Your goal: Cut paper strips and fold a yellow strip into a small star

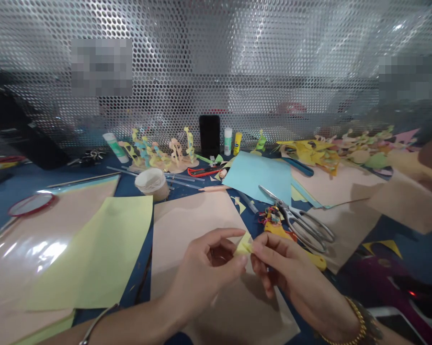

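My left hand (207,268) and my right hand (278,266) meet over a peach paper sheet (187,220) near the table's front. Both pinch a small yellow paper piece (244,245) between thumb and fingers. Steel scissors (298,218) lie just beyond my right hand, partly on a light blue sheet (259,175). A colourful tangle of paper scraps (269,215) rests beside the scissors.
A pale yellow sheet (101,249) lies to the left, a roll of tape (152,183) behind it. Curled paper figures (158,151), a black phone (209,135) and glue sticks (232,141) stand along a perforated metal wall. Another person's hand (431,163) holds paper at right.
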A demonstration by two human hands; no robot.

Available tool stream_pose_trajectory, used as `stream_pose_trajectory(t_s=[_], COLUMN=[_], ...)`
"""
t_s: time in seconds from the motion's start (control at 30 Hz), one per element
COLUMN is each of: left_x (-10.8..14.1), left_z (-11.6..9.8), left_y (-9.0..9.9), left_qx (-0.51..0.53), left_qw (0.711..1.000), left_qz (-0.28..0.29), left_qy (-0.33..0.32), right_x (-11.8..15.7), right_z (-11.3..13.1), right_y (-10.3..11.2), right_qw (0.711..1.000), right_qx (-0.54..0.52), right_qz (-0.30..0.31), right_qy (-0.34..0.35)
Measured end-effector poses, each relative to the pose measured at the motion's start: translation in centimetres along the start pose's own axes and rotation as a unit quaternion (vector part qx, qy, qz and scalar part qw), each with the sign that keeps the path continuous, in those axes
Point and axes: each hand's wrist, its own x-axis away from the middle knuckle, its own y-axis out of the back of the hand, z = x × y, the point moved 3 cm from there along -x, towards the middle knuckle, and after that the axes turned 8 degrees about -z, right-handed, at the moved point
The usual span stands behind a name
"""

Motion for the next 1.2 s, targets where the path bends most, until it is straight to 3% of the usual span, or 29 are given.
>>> stream_pose_trajectory(t_s=[0.2,0.4,0.87,1.2], left_x=[0.19,0.13,-0.14,-0.32], left_z=[-0.01,-0.02,-0.39,-0.26], left_y=[-0.14,-0.08,-0.29,-0.33], left_qx=[-0.078,-0.089,0.014,0.038], left_qw=[0.996,0.995,0.999,0.998], left_qz=[0.007,0.0,0.019,0.022], left_qy=[-0.047,-0.051,0.029,0.05], right_x=[0.12,0.08,0.06,-0.16], right_z=[0.22,0.12,0.51,0.35], right_y=[-0.33,-0.24,-0.27,-0.07], right_qw=[0.999,0.999,0.99,0.993], right_qx=[0.039,0.042,0.125,0.104], right_qz=[-0.003,0.006,-0.011,-0.009], right_qy=[0.012,0.028,0.062,0.057])
